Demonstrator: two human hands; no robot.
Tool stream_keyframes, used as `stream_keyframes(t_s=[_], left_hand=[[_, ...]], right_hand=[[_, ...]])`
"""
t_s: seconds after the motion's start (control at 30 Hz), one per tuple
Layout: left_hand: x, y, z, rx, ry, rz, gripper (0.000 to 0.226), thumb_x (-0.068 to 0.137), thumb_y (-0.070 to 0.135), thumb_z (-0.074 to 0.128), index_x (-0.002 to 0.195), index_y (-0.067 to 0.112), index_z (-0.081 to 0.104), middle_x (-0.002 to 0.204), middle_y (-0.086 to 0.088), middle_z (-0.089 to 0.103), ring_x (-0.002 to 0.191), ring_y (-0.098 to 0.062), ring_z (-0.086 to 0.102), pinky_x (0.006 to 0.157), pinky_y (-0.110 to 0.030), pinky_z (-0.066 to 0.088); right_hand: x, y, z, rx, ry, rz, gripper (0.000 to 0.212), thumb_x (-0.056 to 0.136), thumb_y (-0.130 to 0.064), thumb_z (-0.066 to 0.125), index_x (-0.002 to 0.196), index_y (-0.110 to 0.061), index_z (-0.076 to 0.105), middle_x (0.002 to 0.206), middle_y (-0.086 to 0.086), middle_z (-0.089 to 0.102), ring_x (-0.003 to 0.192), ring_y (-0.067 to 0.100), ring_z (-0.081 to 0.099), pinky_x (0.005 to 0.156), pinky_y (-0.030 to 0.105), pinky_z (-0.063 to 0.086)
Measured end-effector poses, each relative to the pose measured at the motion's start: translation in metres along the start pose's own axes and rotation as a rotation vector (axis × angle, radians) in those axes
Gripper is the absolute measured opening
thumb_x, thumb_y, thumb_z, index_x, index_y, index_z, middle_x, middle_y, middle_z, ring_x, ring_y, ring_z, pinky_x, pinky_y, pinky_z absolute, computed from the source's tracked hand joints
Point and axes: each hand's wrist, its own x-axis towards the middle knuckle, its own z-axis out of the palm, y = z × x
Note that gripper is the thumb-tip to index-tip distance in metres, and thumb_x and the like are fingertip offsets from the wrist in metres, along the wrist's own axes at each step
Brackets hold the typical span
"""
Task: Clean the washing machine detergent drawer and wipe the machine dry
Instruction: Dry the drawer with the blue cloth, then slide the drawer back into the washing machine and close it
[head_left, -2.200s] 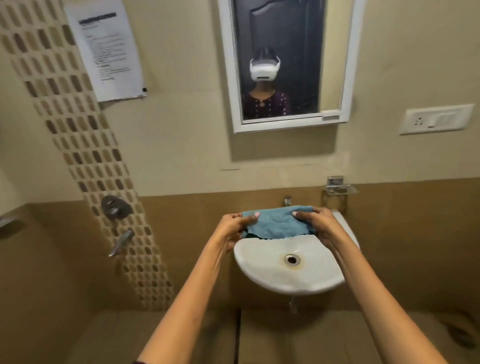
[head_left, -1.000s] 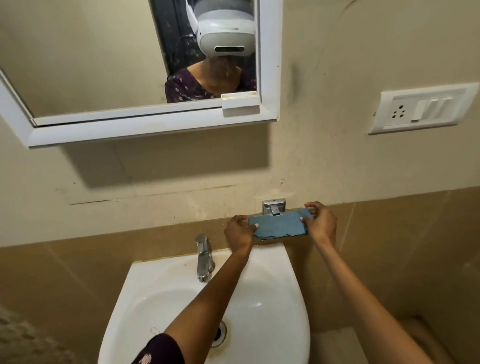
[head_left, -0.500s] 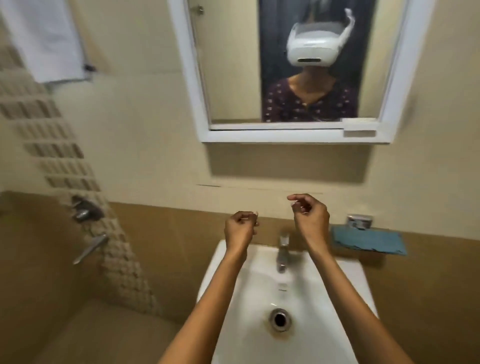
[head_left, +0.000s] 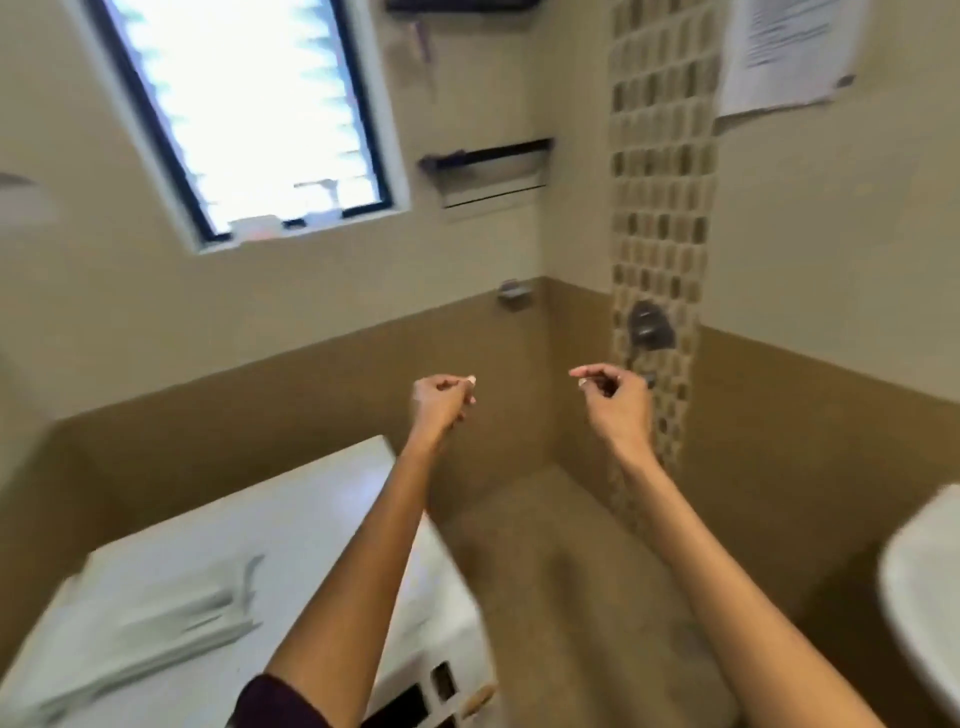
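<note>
Swinging left off the mirror: left hand (head_left: 441, 405) and right hand (head_left: 618, 402) still curled, empty; white box-shaped washing machine (head_left: 311, 519) lies below-left.

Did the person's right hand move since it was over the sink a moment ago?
Yes. The right hand has swung left, away from the sink, and now shows just below the wall valve on the mosaic strip.

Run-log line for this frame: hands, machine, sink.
left hand: raised, fingers curled, empty | right hand: same | washing machine: lower left, untouched | sink: right edge
</note>
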Motion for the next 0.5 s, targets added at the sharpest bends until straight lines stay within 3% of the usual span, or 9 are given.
stream_keyframes(t_s=[0.17, 0.23, 0.4, 0.5], left_hand=[[-0.008, -0.055, -0.203, 0.091, 0.220, -0.070, 0.025, 0.091, 0.013, 0.058, 0.066, 0.015, 0.054, 0.060, -0.002, 0.055, 0.039, -0.006, 0.036, 0.031, -0.010, 0.024], [-0.016, -0.082, -0.270, 0.128, 0.306, -0.112, 0.024, 0.090, 0.015, 0.059, 0.066, 0.015, 0.054, 0.063, -0.002, 0.055, 0.046, -0.009, 0.038, 0.035, -0.012, 0.028], [-0.031, -0.145, -0.392, 0.211, 0.470, -0.246, 0.019, 0.087, 0.019, 0.063, 0.070, 0.012, 0.060, 0.067, -0.004, 0.058, 0.052, -0.012, 0.044, 0.050, -0.021, 0.031], [-0.032, -0.179, -0.441, 0.227, 0.550, -0.319, 0.021, 0.086, 0.012, 0.061, 0.066, 0.012, 0.055, 0.071, -0.009, 0.055, 0.063, -0.021, 0.047, 0.059, -0.025, 0.035]], right_hand=[[-0.092, -0.032, 0.157, 0.014, -0.228, 0.092, 0.022, 0.084, -0.003, 0.055, 0.089, -0.016, 0.072, 0.065, -0.001, 0.058, 0.047, 0.000, 0.049, 0.043, 0.006, 0.034], [-0.134, -0.033, 0.210, -0.010, -0.378, 0.151, 0.019, 0.083, -0.004, 0.056, 0.089, -0.013, 0.071, 0.062, -0.001, 0.058, 0.048, 0.004, 0.049, 0.046, 0.008, 0.035], [-0.226, -0.019, 0.310, -0.031, -0.699, 0.336, 0.017, 0.085, -0.013, 0.062, 0.089, 0.001, 0.071, 0.063, 0.008, 0.063, 0.052, 0.012, 0.054, 0.068, 0.029, 0.049], [-0.268, -0.010, 0.354, -0.038, -0.836, 0.467, 0.020, 0.084, -0.011, 0.062, 0.088, 0.007, 0.068, 0.059, 0.009, 0.061, 0.050, 0.017, 0.054, 0.057, 0.025, 0.049]])
